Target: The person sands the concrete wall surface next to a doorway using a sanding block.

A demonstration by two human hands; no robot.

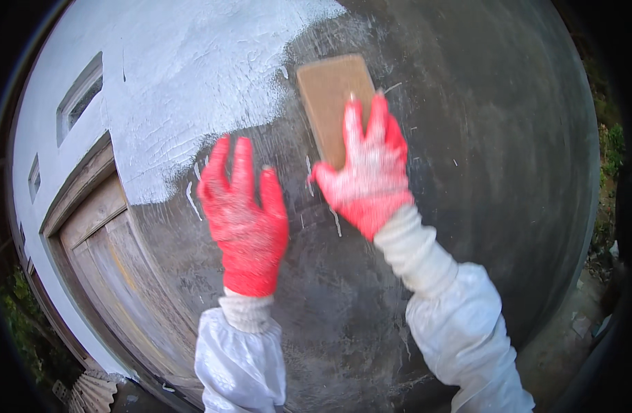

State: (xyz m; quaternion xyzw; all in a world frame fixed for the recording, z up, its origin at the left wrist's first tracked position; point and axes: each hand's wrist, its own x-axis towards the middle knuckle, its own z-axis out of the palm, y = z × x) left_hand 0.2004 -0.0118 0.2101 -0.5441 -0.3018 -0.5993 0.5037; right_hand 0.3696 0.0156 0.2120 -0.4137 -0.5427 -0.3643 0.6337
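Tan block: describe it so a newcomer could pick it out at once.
On the dark grey wall, find where the white area ends. Just right of that, the right hand partly covers the block, set apart from both red gloves by its tan, rectangular face.

On the left are a weathered wooden door [108,272], a small window [80,98] and a farther window [34,176], with a ridged sheet [93,392] beyond; green plants [612,146] grow far right.
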